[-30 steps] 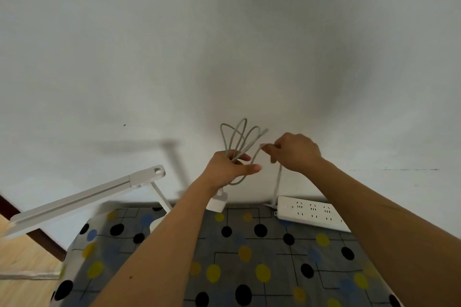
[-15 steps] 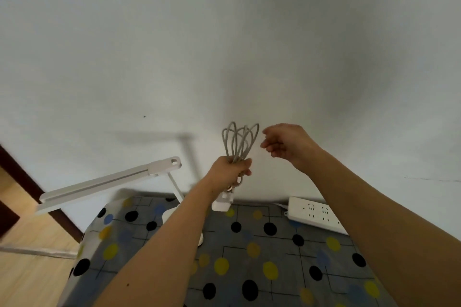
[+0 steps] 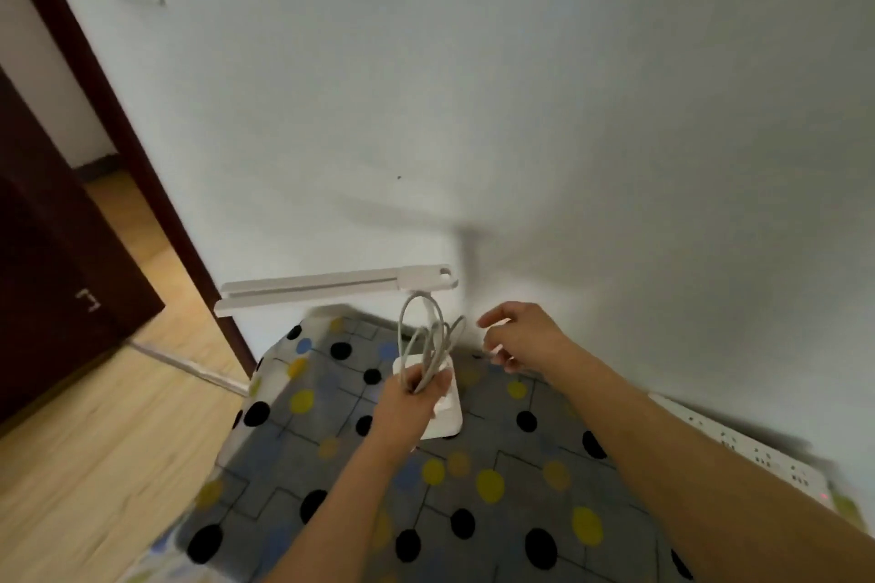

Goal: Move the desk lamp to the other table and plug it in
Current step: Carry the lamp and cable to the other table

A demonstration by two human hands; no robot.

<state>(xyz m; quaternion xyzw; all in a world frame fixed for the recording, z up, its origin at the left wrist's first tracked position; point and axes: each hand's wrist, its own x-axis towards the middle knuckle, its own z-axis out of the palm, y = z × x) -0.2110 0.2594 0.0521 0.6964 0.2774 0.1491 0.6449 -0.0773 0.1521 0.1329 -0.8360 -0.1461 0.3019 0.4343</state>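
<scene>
White desk lamp [image 3: 338, 286] stands at the back of the patterned surface [image 3: 473, 488], square base [image 3: 447, 417] down, light bar running level, long axis left to right. Grey cord [image 3: 428, 341], looped, is bunched in the closed grip of the left hand [image 3: 412, 398], directly over the base. Right hand [image 3: 518, 338] hovers just right of the loops, grip open, empty. Power strip [image 3: 738, 445] lies far right by the wall; nothing visibly plugged in. No containers present.

White desk lamp [image 3: 331, 291], pale grey looped cord [image 3: 428, 341], grey tablecloth [image 3: 473, 488] with thin black lines and black, yellow and blue dots, white power strip [image 3: 738, 445] far right, off-white wall [image 3: 521, 85], dark brown door [image 3: 52, 251] left, light wood floor [image 3: 94, 464]
</scene>
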